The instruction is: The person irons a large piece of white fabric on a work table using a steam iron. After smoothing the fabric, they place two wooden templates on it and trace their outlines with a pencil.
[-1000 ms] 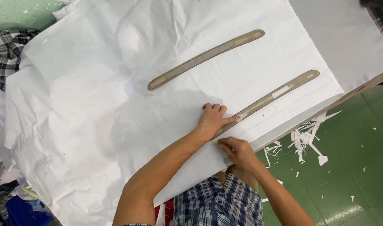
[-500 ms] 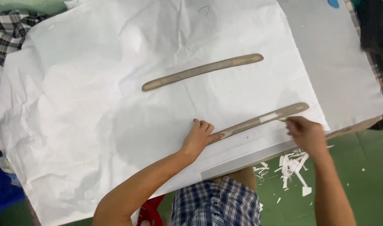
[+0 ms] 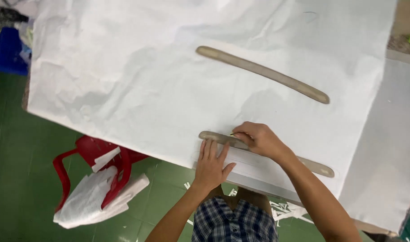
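Flat-palmed, the left hand (image 3: 210, 165) presses on the white fabric (image 3: 137, 85) right at the near table edge, fingers spread and touching the left end of the near template strip (image 3: 218, 137), holding nothing, apparently pinning strip and cloth so neither slides. Just beside it, the right hand (image 3: 259, 140) is curled tight around a small yellowish marker (image 3: 232, 134), only its tip showing, set against the strip's far edge near that same left end; the grip looks suited to running a line along the strip. Traced outlines already show faintly on the cloth beside the strip, which runs off to the right under the forearm and ends near the fabric's right corner.

Farther across the sheet, well apart, lies a second curved strip (image 3: 261, 73) of the same tan colour, untouched. The fabric is creased and covers nearly the whole table, draping over the near edge.

Down on the green floor (image 3: 16, 179), left of the person, a red plastic chair (image 3: 95, 166) stands with white cloth lying on it, and white offcuts (image 3: 285, 209) are scattered close to the person's checked shirt.
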